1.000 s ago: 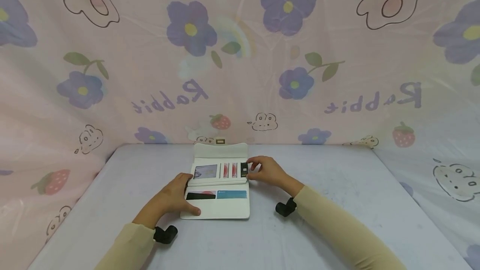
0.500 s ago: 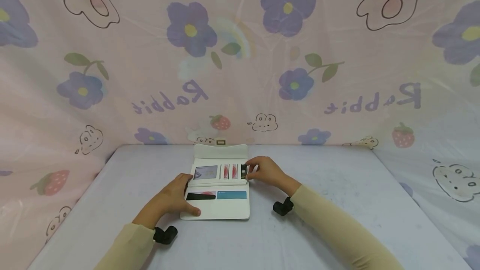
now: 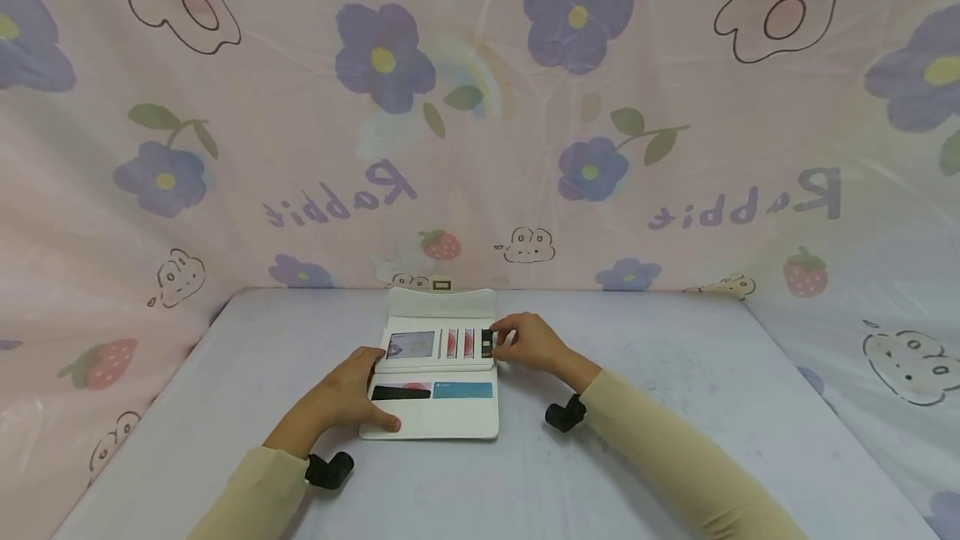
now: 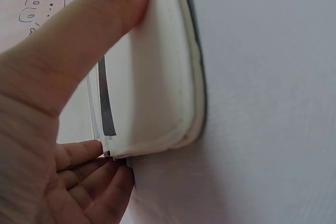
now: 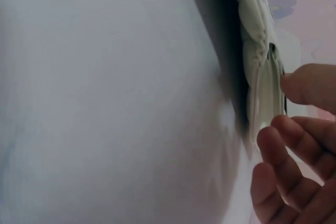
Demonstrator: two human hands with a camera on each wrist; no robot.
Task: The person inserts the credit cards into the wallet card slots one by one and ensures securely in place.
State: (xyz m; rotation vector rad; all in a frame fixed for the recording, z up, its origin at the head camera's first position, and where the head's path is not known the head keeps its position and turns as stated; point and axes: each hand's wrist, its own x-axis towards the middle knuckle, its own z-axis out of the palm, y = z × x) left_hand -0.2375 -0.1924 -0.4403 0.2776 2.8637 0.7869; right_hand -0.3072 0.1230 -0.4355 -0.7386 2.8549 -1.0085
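Observation:
A white wallet (image 3: 465, 422) lies unfolded on the table, its clasp flap (image 3: 442, 303) spread toward the back. My left hand (image 3: 347, 390) grips its left side, thumb on the lower panel and fingers at the edge; the left wrist view shows the thumb pressing the white panel (image 4: 152, 87). At the right edge of the upper panel, my right hand (image 3: 536, 342) pinches a black card (image 3: 487, 343), which sits mostly in its slot. Two red-and-white cards (image 3: 468, 343) show beside it. A blue card (image 3: 462, 390) and a dark card (image 3: 401, 392) sit in the lower pockets.
A clear window (image 3: 410, 345) fills the upper panel's left part. The white tabletop (image 3: 637, 457) ends at a printed curtain (image 3: 480, 148) just behind the wallet. Black wrist cameras (image 3: 330, 470) hang under both sleeves.
The right hand has shifted slightly left, and the black card has slid a little further into its slot. The left hand and wallet stay practically where they were.

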